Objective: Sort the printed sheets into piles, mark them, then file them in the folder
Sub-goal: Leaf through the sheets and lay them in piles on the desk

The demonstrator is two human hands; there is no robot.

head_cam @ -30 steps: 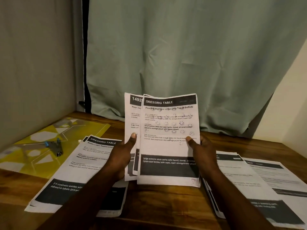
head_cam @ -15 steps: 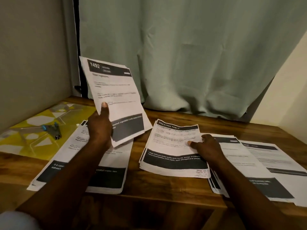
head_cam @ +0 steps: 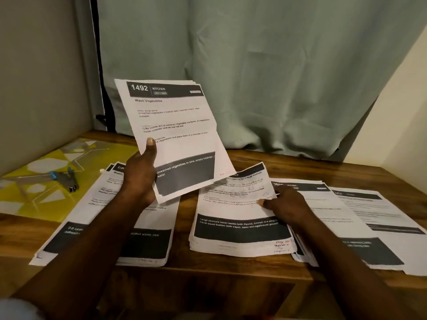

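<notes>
My left hand [head_cam: 141, 179] grips a thin stack of "1492 Kitchen" sheets [head_cam: 175, 135] and holds it up above the table, thumb on the front. My right hand [head_cam: 286, 204] pinches the right edge of the top sheet of the "Dressing Table" pile [head_cam: 240, 218] in the middle of the table, and that sheet's far corner curls up. A left pile [head_cam: 92, 218] lies under my left forearm. Two more piles [head_cam: 369, 222] lie at the right. The yellow patterned folder [head_cam: 34, 181] lies flat at the far left.
A grey and blue stapler [head_cam: 65, 180] rests on the folder. A pale green curtain [head_cam: 254, 77] hangs behind the wooden table [head_cam: 184, 271]. A wall closes the left side, another the right.
The stack was split: my left hand lifted the "1492" sheets up and left, and my right hand laid the "Dressing Table" sheets on the table. Its top sheet's far corner now curls up.
</notes>
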